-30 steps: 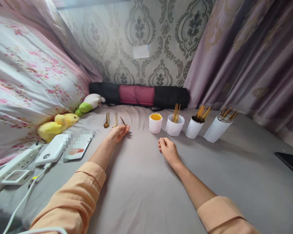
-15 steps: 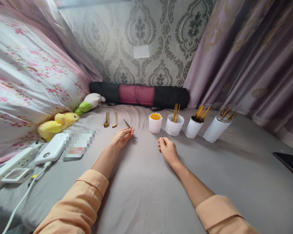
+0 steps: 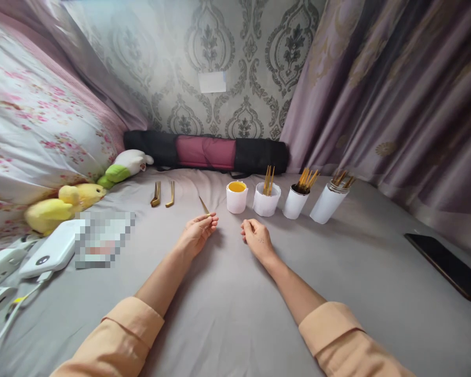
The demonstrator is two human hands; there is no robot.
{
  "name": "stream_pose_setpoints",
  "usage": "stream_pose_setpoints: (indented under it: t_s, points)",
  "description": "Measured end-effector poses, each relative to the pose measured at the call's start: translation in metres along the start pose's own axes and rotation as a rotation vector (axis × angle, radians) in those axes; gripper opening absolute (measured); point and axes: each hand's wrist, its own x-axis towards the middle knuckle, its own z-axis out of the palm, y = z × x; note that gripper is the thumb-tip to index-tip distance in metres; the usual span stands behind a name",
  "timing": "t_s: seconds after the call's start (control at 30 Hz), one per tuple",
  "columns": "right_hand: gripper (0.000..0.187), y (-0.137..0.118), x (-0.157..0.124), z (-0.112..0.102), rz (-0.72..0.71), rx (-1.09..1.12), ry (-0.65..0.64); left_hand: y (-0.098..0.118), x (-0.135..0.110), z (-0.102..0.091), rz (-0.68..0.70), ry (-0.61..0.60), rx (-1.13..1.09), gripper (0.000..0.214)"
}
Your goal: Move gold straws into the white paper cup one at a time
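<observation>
My left hand [image 3: 198, 232] is closed on slim gold tweezers [image 3: 204, 206], their pointed end sticking out up and to the left. To the left of that hand, two more pairs of gold tweezers lie on the grey sheet: a thicker bent pair [image 3: 156, 194] and a thinner bent pair [image 3: 170, 194]. My right hand [image 3: 257, 239] rests on the sheet with its fingers curled in; nothing shows in it. Just beyond it stand a white-wrapped cup with a yellow inside [image 3: 236, 200] and a wide white cup [image 3: 266, 203] with several thin sticks.
Further right are a white cup [image 3: 296, 203] and a white-wrapped jar [image 3: 328, 204], both holding several sticks. A black phone [image 3: 447, 267] lies at right. At left are plush toys [image 3: 63, 207], a power bank [image 3: 53, 248] and a power strip [image 3: 2, 267]. A black-and-maroon bag [image 3: 206, 152] lies along the wall.
The view has turned somewhat to the right, showing more of the phone. My left hand, with the tweezers, has come nearer to the yellow cup and my right hand, which stays curled.
</observation>
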Motion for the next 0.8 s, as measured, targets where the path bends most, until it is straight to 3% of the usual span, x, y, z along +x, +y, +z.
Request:
stream_pose_setpoints:
  t_s: [0.4, 0.8]
  points:
    - [0.036, -0.004, 0.0, -0.001, 0.039, 0.08, -0.037, -0.021, -0.034, 0.011, 0.106, -0.021, 0.061, 0.021]
    - [0.034, -0.024, 0.0, -0.015, 0.14, 0.287, -0.161, -0.03, -0.052, 0.011, 0.154, -0.156, 0.213, 0.031]
